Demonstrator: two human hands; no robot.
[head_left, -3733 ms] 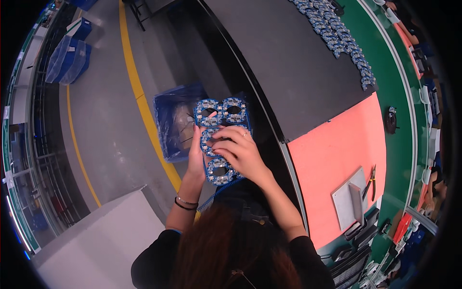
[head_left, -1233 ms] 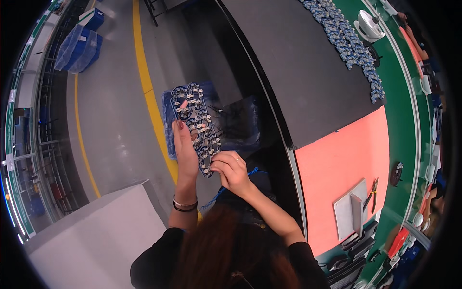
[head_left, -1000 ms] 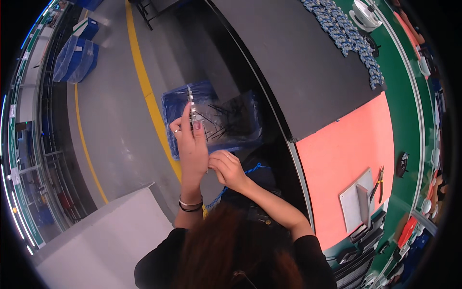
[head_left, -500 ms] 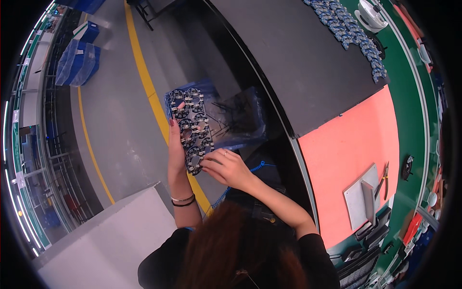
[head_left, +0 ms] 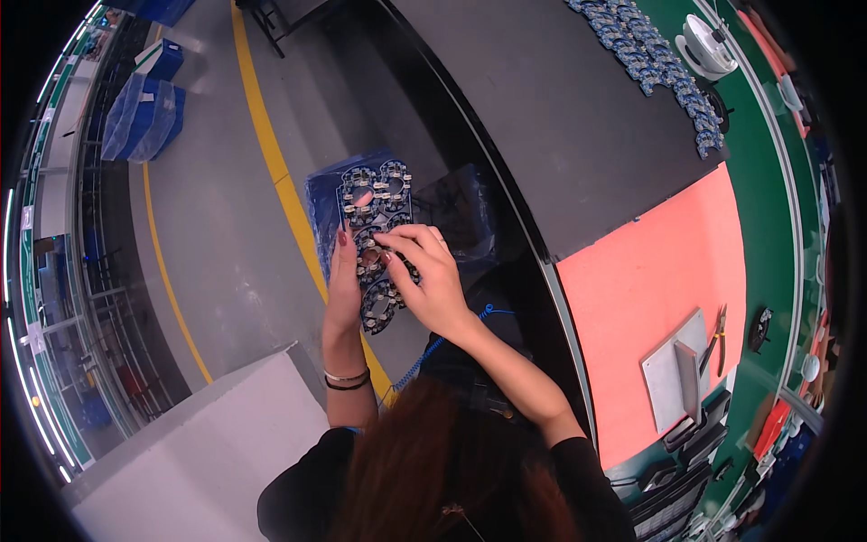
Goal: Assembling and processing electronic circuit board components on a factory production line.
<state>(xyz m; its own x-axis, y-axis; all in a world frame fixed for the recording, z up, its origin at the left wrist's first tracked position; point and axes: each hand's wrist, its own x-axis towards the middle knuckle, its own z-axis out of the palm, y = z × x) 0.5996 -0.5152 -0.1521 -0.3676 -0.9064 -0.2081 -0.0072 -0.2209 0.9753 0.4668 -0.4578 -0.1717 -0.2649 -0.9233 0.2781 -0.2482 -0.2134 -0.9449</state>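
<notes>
A panel of ring-shaped circuit boards (head_left: 380, 305) with small white connectors is held up in front of me, over a blue bin (head_left: 327, 203) lined with clear plastic. My left hand (head_left: 343, 285) is closed around the panel's left edge, its thumb on the near face and its other fingers mostly behind. My right hand (head_left: 429, 275) rests on the middle of the panel, thumb and fingertips bent toward one of the rings. Whether those fingertips pinch a small part cannot be made out.
To the right is a workbench with a grey mat (head_left: 533, 117) and a pink mat (head_left: 650, 262). Rows of circuit boards (head_left: 646, 59) lie at its far end. A metal plate with an upright piece (head_left: 673, 370) and pliers (head_left: 721, 341) are nearer. A white block-like surface (head_left: 208, 443) stands lower left.
My right hand has moved from the panel's lower ring up to its middle rings. The panel has shifted slightly right and turned more upright in my left hand.
</notes>
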